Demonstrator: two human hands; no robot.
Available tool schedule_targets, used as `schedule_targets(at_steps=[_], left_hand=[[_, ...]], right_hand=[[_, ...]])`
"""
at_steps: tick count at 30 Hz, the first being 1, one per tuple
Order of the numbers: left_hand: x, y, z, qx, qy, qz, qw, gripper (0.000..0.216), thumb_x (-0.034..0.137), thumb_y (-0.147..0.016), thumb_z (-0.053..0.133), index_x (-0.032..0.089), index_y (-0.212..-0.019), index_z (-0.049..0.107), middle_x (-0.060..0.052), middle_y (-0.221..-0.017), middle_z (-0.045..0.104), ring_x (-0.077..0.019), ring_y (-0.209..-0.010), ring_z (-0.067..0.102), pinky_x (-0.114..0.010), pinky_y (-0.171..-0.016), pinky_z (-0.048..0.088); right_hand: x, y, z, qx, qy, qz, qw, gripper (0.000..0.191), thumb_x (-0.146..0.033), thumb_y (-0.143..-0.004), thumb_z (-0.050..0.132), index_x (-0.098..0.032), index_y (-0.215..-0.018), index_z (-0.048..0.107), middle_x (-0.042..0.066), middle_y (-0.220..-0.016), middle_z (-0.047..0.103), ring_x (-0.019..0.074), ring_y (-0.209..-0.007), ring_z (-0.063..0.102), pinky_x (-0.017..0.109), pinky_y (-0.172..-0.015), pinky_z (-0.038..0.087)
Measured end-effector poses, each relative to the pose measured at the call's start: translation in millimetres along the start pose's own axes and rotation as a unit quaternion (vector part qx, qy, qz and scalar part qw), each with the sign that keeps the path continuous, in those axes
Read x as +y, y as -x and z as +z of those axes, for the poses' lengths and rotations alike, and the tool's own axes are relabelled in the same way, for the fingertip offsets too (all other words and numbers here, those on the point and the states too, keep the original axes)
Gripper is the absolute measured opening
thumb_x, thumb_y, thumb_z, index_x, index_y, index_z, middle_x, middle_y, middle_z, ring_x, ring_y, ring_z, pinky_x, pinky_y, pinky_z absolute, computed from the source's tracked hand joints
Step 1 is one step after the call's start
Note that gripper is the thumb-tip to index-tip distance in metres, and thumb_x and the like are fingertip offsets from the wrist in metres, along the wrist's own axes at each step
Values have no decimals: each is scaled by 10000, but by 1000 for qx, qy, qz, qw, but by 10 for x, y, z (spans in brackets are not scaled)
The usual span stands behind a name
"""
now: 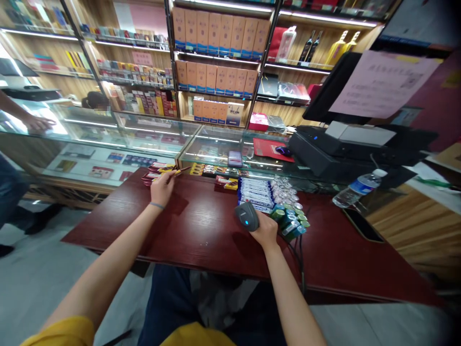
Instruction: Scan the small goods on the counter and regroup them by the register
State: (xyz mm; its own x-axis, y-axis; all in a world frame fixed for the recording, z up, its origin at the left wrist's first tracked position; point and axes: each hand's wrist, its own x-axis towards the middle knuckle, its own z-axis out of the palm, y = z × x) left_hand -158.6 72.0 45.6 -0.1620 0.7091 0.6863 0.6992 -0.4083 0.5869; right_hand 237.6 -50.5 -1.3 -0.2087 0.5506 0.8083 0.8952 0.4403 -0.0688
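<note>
My left hand (pixel 163 187) is closed in a pinch over the far left of the dark red desk (pixel 205 226). Its fingertips grip a thin, flat brownish packet (pixel 184 169), seen almost edge-on. Just beside that hand is a pile of red-and-yellow packets (pixel 149 179). A dark barcode scanner (pixel 247 216) with a lit blue light is wrapped in my right hand (pixel 265 229). Close to the scanner are a smaller pile of red-and-yellow packets (pixel 226 183), rows of blue-and-white sticks (pixel 255 192), silvery-topped tubes (pixel 285 190) and green and blue tubes (pixel 291 222).
Behind the desk runs a glass display counter (pixel 144 129), with a mouse (pixel 283 151) on a red mat. At right are a monitor (pixel 333 86), a water bottle (pixel 360 187) and a phone (pixel 363 225). Another person's hand (pixel 39 124) rests at far left. A black cable (pixel 301 269) crosses the desk edge.
</note>
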Motion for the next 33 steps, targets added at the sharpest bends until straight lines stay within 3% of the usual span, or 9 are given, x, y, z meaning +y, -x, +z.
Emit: schedule_targets(at_steps=[7,14,21,28,33], left_hand=[[-668,-146,-458,-117,-86,81,986,272,293,-889,519,275,-1091,699,-52,-1197,698,-237,-1140,617,-361,-1019,449],[-1044,-203,-508,-170,-153,108,967,316,258,-892,465,263,-1110,694,-81,-1234,674,-247,-1180,595,-442,-1099,383],[-1191,-239,-483,-215,-171,111,955,356,274,-891,446,254,-1165,673,-84,-1277,653,-246,-1204,583,-401,-1033,450],[-1135,-253,-469,-220,-161,108,956,347,279,-863,457,249,-1122,686,-82,-1231,670,-245,-1161,603,-393,-1015,470],[-1002,-258,-407,-176,-166,101,965,349,251,-854,457,212,-1120,680,-94,-1160,684,-248,-1111,607,-408,-1020,460]], right_hand=[[39,43,44,-20,18,23,999,347,-304,-823,557,-145,-1123,625,89,-840,730,217,-714,696,300,-665,537],[36,23,44,-10,19,4,1000,341,-295,-818,575,-132,-1113,621,90,-855,732,207,-705,691,289,-647,529],[38,22,53,-8,23,7,1000,337,-311,-824,571,-129,-1104,614,79,-836,724,201,-702,686,286,-652,524],[45,22,50,-4,24,13,1000,348,-303,-818,566,-134,-1118,619,84,-828,723,208,-708,687,294,-662,535],[66,48,56,2,27,37,999,347,-323,-819,562,-137,-1105,624,90,-823,716,212,-697,681,296,-649,528]])
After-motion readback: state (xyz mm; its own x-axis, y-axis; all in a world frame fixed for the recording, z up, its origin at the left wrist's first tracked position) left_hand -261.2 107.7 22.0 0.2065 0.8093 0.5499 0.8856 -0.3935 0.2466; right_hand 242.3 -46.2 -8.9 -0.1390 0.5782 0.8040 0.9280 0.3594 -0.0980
